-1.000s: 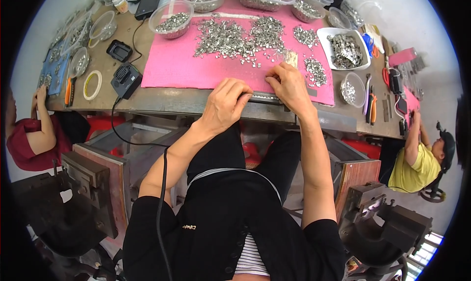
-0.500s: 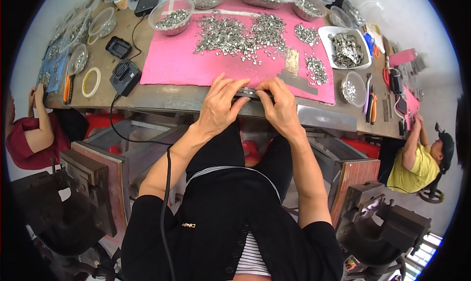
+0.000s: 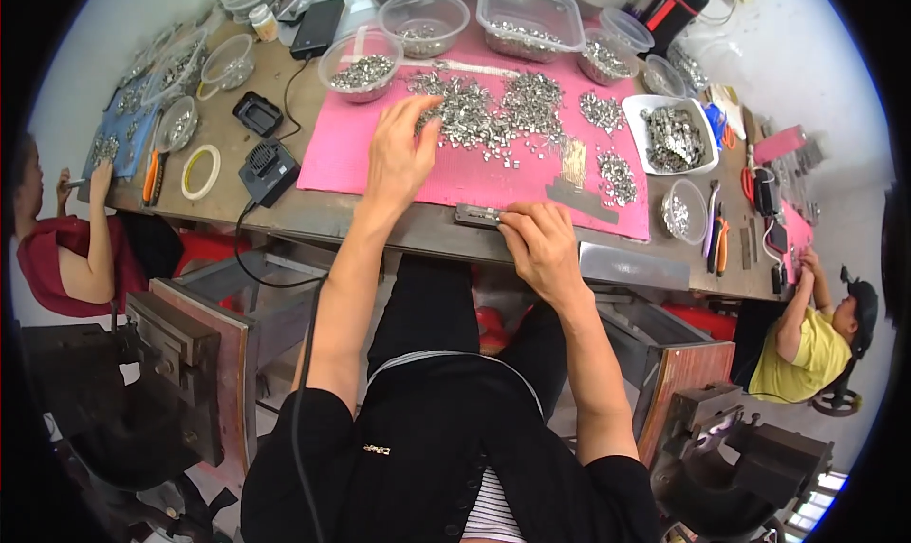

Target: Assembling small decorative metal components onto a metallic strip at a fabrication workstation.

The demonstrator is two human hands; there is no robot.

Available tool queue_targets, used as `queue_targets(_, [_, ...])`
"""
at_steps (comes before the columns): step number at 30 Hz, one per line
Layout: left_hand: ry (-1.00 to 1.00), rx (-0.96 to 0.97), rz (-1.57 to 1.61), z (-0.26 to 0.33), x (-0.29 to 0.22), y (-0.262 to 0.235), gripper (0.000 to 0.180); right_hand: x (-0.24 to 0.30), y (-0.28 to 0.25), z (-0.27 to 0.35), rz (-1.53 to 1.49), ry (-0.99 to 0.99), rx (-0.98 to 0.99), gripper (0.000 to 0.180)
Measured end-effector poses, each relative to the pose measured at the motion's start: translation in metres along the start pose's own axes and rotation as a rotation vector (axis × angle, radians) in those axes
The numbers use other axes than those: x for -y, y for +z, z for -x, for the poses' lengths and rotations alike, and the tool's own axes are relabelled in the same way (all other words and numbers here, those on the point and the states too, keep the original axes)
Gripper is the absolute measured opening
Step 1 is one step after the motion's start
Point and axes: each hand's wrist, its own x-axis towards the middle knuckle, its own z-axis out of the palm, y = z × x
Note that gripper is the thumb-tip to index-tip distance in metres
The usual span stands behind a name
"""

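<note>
My right hand grips the right end of a short dark metal bar at the table's front edge. Small shiny pieces sit along the top of this bar. Over the left side of the pink mat, my left hand is raised with its fingers curved and the thumb apart; I see nothing held in it. Its fingertips reach the left edge of a spread pile of small silver metal pieces. A bundle of thin pale strips and a flat grey strip lie on the mat's right part.
Clear plastic tubs of metal pieces line the mat's back. At right stand a white tray and a small round tub, near orange-handled pliers. A black charger and tape roll lie left. Two people work at either side.
My left hand has let go of the bar and moved forward and left to the metal pieces. My right hand still holds the bar. The view has shifted slightly.
</note>
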Motion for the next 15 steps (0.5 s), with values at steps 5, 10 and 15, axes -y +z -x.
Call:
queue_targets(5, [0.169,0.136,-0.301,-0.039,0.042,0.025,0.032,-0.01,-0.014,-0.002,-0.114,0.113,0.048,0.014])
queue_targets(10, [0.173,0.306,-0.322,-0.04,0.049,0.02,0.024,-0.024,-0.023,0.0,-0.114,0.241,-0.062,0.014])
queue_targets(15, [0.212,0.192,-0.188,-0.043,0.054,0.015,0.01,-0.033,-0.031,0.0,-0.146,0.335,-0.093,0.013])
